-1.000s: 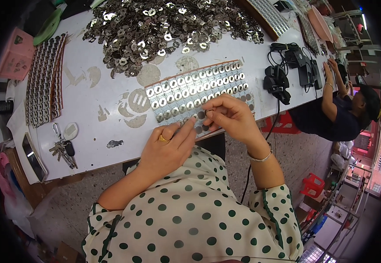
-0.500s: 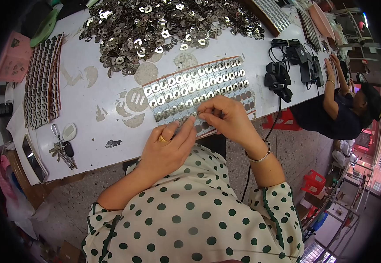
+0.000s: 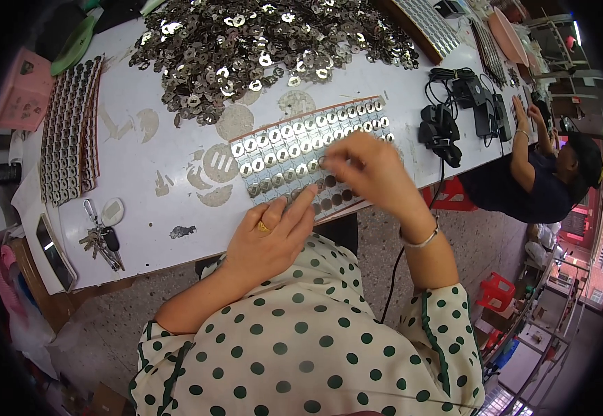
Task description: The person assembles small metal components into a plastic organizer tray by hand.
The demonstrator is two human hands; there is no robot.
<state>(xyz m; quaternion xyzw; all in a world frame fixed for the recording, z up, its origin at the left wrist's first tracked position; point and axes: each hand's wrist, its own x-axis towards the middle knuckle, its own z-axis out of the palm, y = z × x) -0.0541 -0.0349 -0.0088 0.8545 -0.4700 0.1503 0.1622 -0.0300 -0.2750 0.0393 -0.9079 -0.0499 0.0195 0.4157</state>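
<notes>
Your right hand (image 3: 364, 170) pinches a small metal piece over the tray (image 3: 312, 149) on the table (image 3: 170, 208); your left hand (image 3: 274, 232) rests open-fingered at its near edge. Most slots look filled; the big loose pile (image 3: 260, 48) remains.

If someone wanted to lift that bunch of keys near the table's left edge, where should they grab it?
Probably by the oval ring and pale fob at the top of the bunch of keys. The keys fan out flat on the white table, giving little edge to pinch, while the ring end stands clear. Come straight down from above.
</notes>
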